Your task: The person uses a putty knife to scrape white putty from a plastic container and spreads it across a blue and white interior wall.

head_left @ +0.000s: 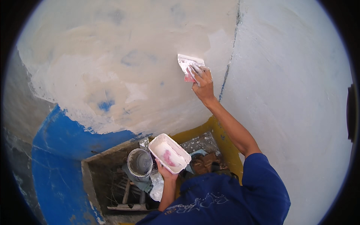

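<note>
My right hand point(204, 87) is closed on a wide putty knife point(190, 61), its blade and pink grip smeared with white filler. The blade lies against the plastered wall point(150, 75), close to the inner corner. Low in front of me, my left hand point(166, 173) grips a white rectangular tub point(180, 150) by its near side. The tub is tilted a little, with white paste coating its inside and a pinkish patch on its bottom. Its underside and some of my left fingers are hidden.
Beside the tub stands a round bucket point(140, 162) with grey residue. Below it a concrete recess point(87, 180) holds wood pieces point(126, 192) and a clear plastic bag point(156, 187). Blue paint point(56, 157) covers the lower left wall. A pale wall point(292, 93) rises on my right.
</note>
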A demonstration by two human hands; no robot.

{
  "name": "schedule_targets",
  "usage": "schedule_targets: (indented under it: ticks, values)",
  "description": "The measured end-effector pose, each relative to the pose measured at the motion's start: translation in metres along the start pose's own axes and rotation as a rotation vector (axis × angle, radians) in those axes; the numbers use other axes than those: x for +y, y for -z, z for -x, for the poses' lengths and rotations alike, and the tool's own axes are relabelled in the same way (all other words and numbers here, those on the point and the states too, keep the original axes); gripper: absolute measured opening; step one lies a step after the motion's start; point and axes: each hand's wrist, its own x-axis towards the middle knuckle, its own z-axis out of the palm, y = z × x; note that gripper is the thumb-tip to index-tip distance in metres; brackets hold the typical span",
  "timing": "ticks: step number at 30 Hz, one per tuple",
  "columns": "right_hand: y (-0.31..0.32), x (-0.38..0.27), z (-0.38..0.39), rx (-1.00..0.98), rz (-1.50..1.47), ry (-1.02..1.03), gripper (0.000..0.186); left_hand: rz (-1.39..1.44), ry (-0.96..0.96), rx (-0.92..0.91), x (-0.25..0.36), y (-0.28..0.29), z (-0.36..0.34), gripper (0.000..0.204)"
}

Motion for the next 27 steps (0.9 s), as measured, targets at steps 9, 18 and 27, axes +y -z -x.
schedule_targets:
  ticks: [9,18,27]
  values:
    - [0.021,0.04,-0.039,0.246,0.064,-0.149,0.053,-0.017,-0.064,-0.109,0.013,-0.02,0.004,0.076]
    - [0.052,-0.051,0.092,-0.295,-0.503,-0.684,0.02,-0.072,-0.224,-0.144,0.023,-0.048,-0.011,0.076]
    - [0.125,-0.142,0.084,-0.475,-0.712,-0.82,0.016,-0.292,-0.241,-0.202,0.021,-0.067,-0.008,0.081]
